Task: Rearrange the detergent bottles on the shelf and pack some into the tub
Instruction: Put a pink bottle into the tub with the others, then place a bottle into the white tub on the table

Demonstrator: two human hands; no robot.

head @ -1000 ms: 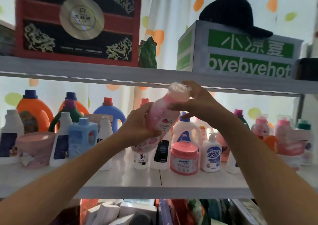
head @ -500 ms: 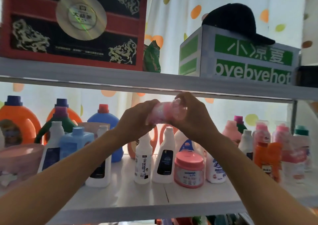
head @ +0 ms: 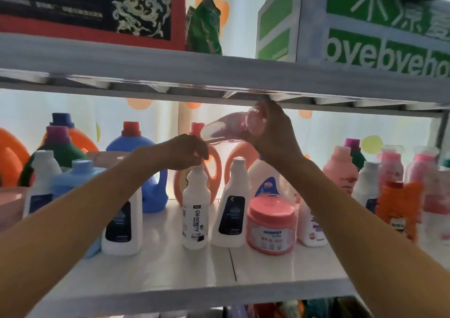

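Note:
My right hand [head: 272, 135] grips the capped end of a pink translucent bottle [head: 226, 129], which lies tilted almost sideways just under the upper shelf board. My left hand [head: 187, 151] hangs below the bottle's other end with fingers curled, touching or nearly touching it; I cannot tell which. Beneath the hands, on the white shelf [head: 170, 269], stand a white "Oil enemy" bottle [head: 196, 210], a white bottle with a dark label [head: 231, 205] and a pink-lidded jar [head: 270, 225]. A pink tub [head: 11, 203] shows at the left edge.
Orange [head: 9, 157], green [head: 58, 152] and blue [head: 143, 171] jugs line the back. Pink and orange bottles [head: 394, 196] crowd the right end. The upper shelf board [head: 219, 72] is close above the hands and carries a red box [head: 97, 8] and a green-lettered carton [head: 365, 25].
The bottle has gone from both hands to the right hand alone, and has risen and swung right. My left hand has dropped off its lower end. The camera has moved closer.

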